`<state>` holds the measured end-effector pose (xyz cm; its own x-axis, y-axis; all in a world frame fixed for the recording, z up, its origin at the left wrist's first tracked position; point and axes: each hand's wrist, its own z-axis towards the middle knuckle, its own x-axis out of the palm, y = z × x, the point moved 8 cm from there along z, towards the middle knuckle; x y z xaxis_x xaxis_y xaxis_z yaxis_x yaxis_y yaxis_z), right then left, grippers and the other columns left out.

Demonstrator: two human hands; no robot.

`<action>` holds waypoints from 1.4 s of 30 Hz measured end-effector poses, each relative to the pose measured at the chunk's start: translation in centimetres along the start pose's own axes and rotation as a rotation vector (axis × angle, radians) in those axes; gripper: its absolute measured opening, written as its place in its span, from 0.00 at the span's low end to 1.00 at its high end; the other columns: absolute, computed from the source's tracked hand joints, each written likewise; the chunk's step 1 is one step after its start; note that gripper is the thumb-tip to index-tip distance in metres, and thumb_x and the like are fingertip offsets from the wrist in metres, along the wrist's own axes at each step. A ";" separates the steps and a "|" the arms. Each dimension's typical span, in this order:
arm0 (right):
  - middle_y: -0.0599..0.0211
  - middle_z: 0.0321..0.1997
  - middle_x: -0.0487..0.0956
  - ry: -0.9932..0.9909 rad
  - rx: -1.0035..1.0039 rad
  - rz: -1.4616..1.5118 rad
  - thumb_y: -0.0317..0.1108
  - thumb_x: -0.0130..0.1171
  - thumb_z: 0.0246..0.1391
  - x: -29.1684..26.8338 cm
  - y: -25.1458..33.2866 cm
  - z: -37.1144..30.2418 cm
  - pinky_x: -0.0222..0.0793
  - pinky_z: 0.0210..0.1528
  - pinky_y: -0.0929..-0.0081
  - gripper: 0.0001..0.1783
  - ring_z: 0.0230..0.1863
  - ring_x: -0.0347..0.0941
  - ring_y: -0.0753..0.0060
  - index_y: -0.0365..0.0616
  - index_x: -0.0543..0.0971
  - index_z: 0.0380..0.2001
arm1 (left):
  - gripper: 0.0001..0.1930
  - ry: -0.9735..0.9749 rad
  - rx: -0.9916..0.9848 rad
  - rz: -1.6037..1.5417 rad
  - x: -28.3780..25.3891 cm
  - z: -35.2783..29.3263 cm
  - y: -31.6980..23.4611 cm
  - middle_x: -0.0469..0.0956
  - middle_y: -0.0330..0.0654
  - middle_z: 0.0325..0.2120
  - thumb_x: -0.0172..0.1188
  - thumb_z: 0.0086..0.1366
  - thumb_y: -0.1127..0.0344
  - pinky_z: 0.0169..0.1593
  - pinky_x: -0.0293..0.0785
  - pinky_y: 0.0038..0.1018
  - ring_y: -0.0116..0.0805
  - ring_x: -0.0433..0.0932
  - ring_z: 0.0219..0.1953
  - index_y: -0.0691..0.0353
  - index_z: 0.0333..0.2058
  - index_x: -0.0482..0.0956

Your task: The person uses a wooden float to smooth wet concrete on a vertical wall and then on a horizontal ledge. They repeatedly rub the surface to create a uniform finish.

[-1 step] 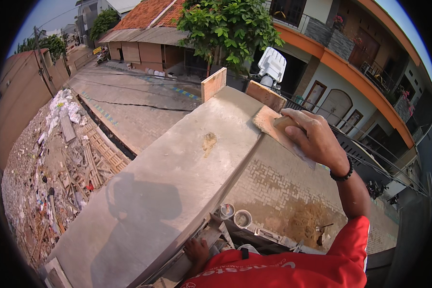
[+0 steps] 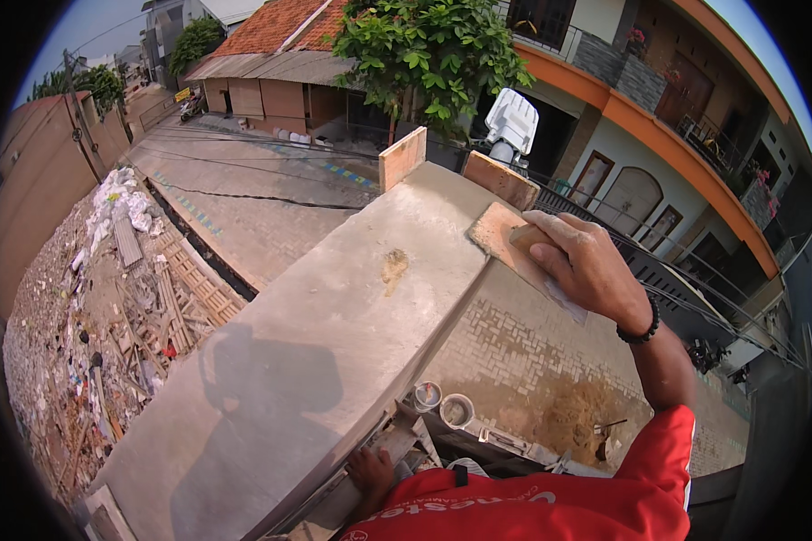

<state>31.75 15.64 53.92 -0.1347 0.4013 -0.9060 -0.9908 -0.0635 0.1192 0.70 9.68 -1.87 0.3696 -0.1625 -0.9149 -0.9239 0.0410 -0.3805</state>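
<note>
My right hand (image 2: 579,257) grips a plasterer's float (image 2: 501,236) by its handle. The float's flat, mortar-smeared face lies at the far right edge of a grey cement slab (image 2: 334,298), with much of its length sticking out past that edge. A patch of yellowish-brown stain (image 2: 394,270) marks the slab's surface. Down by the near side of the slab, my left hand (image 2: 370,471) has its fingers bent over a wooden board (image 2: 395,442); part of that hand is hidden by my red shirt.
Upright wooden boards (image 2: 402,160) edge the slab's far end, beside a white lamp-like fixture (image 2: 512,122). Far below lie a paved street (image 2: 253,171), a rubble heap (image 2: 90,334), buckets (image 2: 456,411) and a sand pile (image 2: 573,419). Cables cross on the right. The slab's sides drop off steeply.
My right hand and the float have shifted slightly left and toward me along the slab's edge. My left hand stays where it was.
</note>
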 end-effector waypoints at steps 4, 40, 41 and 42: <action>0.46 0.37 0.79 0.047 -0.034 0.025 0.32 0.58 0.59 1.4 2.8 0.1 0.74 0.40 0.52 0.21 0.38 0.78 0.42 0.36 0.77 0.55 | 0.27 -0.008 -0.037 -0.041 0.8 0.2 0.6 0.73 0.59 0.49 0.57 0.64 0.46 0.56 0.65 0.55 0.59 0.71 0.54 0.68 0.47 0.75; 0.51 0.40 0.84 -0.171 -0.003 0.196 0.43 0.58 0.63 -7.2 -2.0 0.9 0.74 0.46 0.64 0.22 0.42 0.83 0.60 0.35 0.79 0.51 | 0.23 -0.086 0.042 0.018 0.0 -0.4 -0.5 0.75 0.55 0.43 0.60 0.60 0.47 0.54 0.66 0.52 0.55 0.73 0.51 0.64 0.40 0.76; 0.50 0.40 0.84 -0.115 0.015 0.204 0.42 0.58 0.63 -6.5 -2.1 1.1 0.74 0.47 0.64 0.22 0.42 0.83 0.59 0.35 0.78 0.51 | 0.22 -0.083 0.028 0.015 -0.3 -0.2 -0.5 0.75 0.55 0.43 0.60 0.60 0.47 0.53 0.66 0.52 0.55 0.73 0.51 0.64 0.39 0.76; 0.49 0.39 0.84 -0.059 0.034 0.212 0.40 0.58 0.62 -5.7 -2.2 1.3 0.74 0.47 0.64 0.21 0.41 0.83 0.57 0.35 0.78 0.51 | 0.22 -0.080 0.014 0.011 -0.6 -0.2 -0.4 0.75 0.55 0.43 0.60 0.60 0.47 0.53 0.66 0.52 0.55 0.73 0.51 0.64 0.39 0.76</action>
<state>34.65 14.71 59.41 -0.3390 0.4347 -0.8343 -0.9401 -0.1218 0.3185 0.84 9.60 -1.15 0.3664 -0.0823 -0.9268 -0.9268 0.0565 -0.3714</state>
